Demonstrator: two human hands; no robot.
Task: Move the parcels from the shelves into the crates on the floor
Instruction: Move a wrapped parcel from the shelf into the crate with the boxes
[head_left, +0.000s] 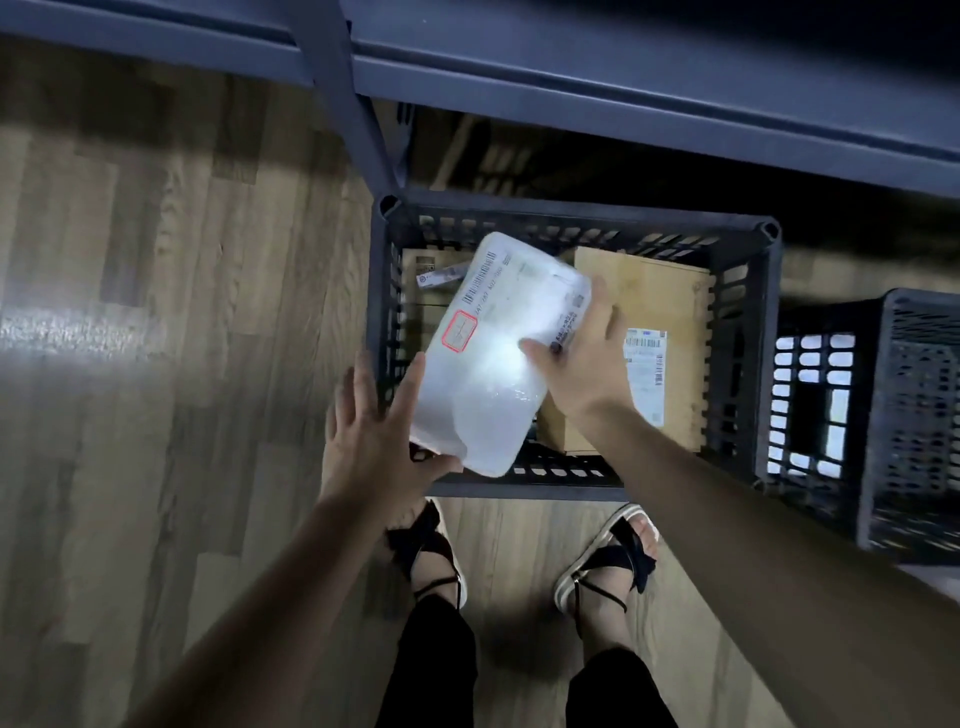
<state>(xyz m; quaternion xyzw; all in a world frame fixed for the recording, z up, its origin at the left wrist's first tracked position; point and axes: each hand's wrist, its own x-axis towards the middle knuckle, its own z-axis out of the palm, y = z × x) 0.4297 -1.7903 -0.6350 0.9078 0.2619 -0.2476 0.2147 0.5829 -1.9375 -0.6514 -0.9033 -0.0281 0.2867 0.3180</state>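
Observation:
A white plastic-wrapped parcel (498, 353) with a barcode label and a red-framed sticker hangs tilted over the black slatted crate (571, 228) on the floor. My right hand (582, 358) holds its right edge, thumb on top of the wrap. My left hand (374, 441) is spread with straight fingers against the parcel's lower left corner, thumb under it. Inside the crate lie a brown cardboard box (654, 296) with a white label on the right and another brown parcel (421, 280) at the back left, partly hidden by the white one.
A second black crate (909, 415) stands to the right of the first. The dark metal shelf (623, 93) and its upright post (358, 119) overhang the crates at the top. My sandalled feet (431, 556) stand on the wood floor just before the crate.

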